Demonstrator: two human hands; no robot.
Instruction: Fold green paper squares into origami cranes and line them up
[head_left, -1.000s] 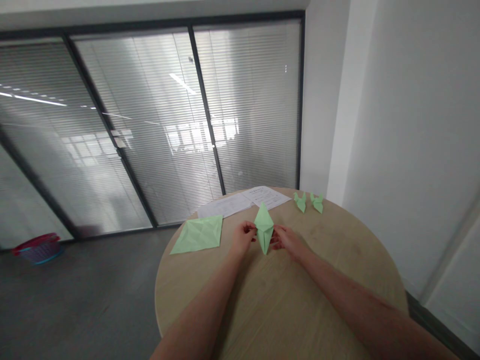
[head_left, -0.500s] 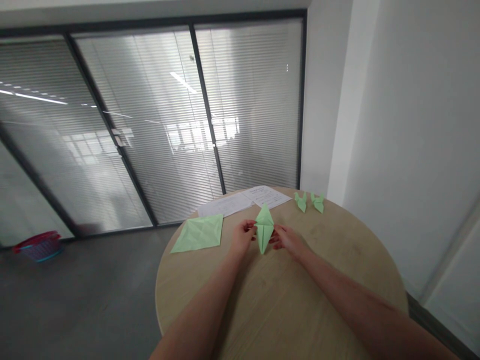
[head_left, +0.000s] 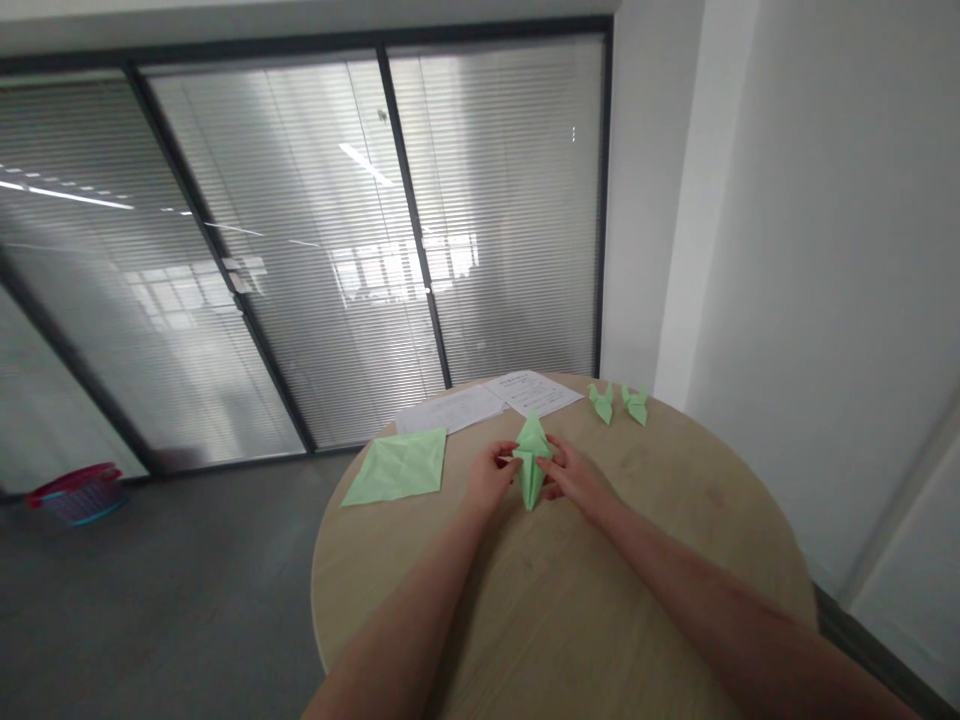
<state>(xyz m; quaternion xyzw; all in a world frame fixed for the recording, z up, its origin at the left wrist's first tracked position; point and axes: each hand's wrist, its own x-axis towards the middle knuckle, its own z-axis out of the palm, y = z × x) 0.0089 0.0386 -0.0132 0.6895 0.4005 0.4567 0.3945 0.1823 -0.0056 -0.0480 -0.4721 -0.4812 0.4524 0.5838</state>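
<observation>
A folded green origami paper (head_left: 532, 437), shaped like a long diamond, is held between my two hands above the middle of the round table. My left hand (head_left: 491, 472) pinches its left edge, thumb on the near face. On the other side my right hand (head_left: 574, 474) grips the right edge, its thumb pressed on the lower half near the centre crease. The lower point of the paper faces me and shows a split down its middle. Fingers behind the paper are partly hidden.
A creased green sheet (head_left: 401, 465) lies at the left of the round wooden table (head_left: 585, 620). White printed papers (head_left: 532, 392) rest at the far edge. Two folded green paper figures (head_left: 601, 402) stand at the far right. A red and blue basket (head_left: 79, 493) sits on the floor.
My right thumb has moved inward onto the face of the folded paper, and its lower half looks narrower. The paper has shifted slightly right. Everything else stays put.
</observation>
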